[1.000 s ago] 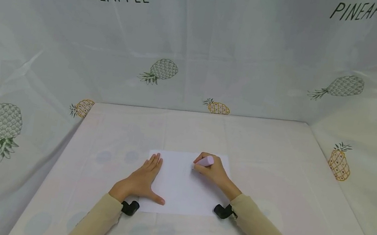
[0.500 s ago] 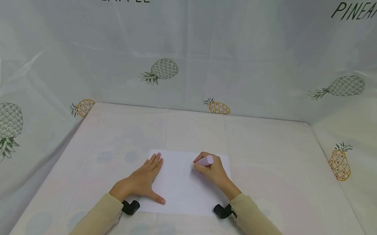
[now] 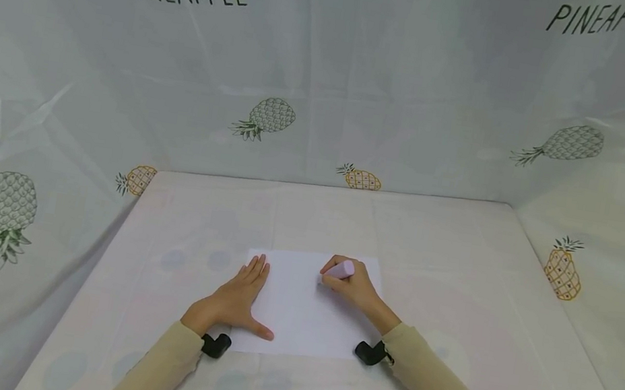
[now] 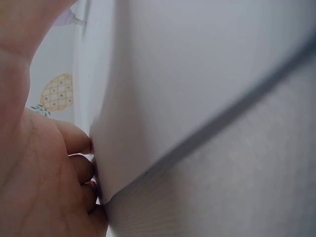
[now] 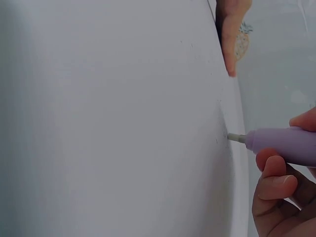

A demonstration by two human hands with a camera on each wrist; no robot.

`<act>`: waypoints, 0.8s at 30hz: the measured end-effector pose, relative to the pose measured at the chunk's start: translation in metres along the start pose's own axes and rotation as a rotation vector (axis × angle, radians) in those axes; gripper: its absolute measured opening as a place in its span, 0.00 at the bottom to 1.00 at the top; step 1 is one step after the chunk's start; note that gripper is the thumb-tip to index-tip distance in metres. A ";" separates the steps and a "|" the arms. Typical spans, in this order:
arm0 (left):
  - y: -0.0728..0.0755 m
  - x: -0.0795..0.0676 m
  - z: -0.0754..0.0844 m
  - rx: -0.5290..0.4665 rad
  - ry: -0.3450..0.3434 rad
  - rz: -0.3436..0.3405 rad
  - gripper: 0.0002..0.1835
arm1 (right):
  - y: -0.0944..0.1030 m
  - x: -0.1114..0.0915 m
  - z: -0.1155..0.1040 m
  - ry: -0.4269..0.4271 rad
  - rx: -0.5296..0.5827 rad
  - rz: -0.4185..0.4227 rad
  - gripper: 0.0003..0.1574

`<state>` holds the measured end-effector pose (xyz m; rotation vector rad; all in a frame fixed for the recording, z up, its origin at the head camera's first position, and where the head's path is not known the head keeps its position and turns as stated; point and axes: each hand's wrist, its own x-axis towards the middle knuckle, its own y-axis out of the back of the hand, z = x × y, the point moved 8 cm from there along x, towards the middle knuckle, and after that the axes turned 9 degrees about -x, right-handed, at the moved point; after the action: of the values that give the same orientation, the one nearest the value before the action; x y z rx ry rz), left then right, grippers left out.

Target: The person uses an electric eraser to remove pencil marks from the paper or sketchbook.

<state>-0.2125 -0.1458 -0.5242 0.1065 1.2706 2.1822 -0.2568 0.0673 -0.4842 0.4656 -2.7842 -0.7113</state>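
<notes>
In the head view, a white sheet of paper (image 3: 293,315) lies on the covered table. My left hand (image 3: 238,292) rests flat across its left edge, with the thumb spread onto the sheet. Over the upper right part of the paper, my right hand (image 3: 356,284) grips a chunky lavender electric eraser (image 3: 342,269). Its narrow grey tip touches the paper in the right wrist view, where the eraser's body (image 5: 284,143) lies between thumb and fingers. Small dark specks dot the paper (image 5: 123,123) around the tip. The left wrist view shows my left fingers (image 4: 79,138) against the paper.
A pale cloth with faint coloured spots covers the table (image 3: 452,244). A pineapple-print curtain (image 3: 430,70) hangs behind it and on both sides. A black wrist camera (image 3: 216,345) sits at the left wrist, and another black camera (image 3: 370,352) at the right.
The right hand and the eraser shift by only a few pixels. The left hand and the paper stay where they were.
</notes>
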 end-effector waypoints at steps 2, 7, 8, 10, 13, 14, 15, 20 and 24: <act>-0.001 0.000 -0.001 -0.002 0.001 0.000 0.77 | 0.003 -0.003 -0.011 0.005 -0.009 -0.013 0.04; -0.002 -0.001 -0.001 -0.002 0.001 -0.002 0.77 | 0.005 -0.006 -0.013 0.032 -0.020 -0.031 0.05; -0.002 -0.001 -0.001 -0.003 0.000 -0.001 0.77 | 0.003 -0.005 -0.009 0.045 -0.018 -0.033 0.05; -0.001 -0.001 -0.001 -0.002 -0.001 0.001 0.77 | 0.000 -0.003 0.001 0.066 -0.015 -0.034 0.05; -0.001 -0.001 -0.001 -0.001 -0.002 0.004 0.77 | -0.003 -0.001 0.016 0.085 -0.009 -0.027 0.05; -0.001 -0.001 -0.001 0.000 -0.002 0.005 0.77 | -0.004 0.000 0.019 0.090 -0.010 -0.022 0.05; -0.001 -0.001 -0.001 0.003 -0.002 0.004 0.77 | -0.003 0.000 0.020 0.094 -0.009 -0.017 0.05; -0.002 0.000 -0.002 0.006 0.004 -0.001 0.77 | -0.002 -0.001 0.024 0.093 -0.003 0.000 0.05; -0.001 0.000 -0.001 -0.003 0.004 -0.003 0.77 | 0.001 -0.002 0.027 0.057 0.014 -0.001 0.06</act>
<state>-0.2127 -0.1461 -0.5252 0.0995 1.2691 2.1824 -0.2635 0.0797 -0.5070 0.4824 -2.7377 -0.6692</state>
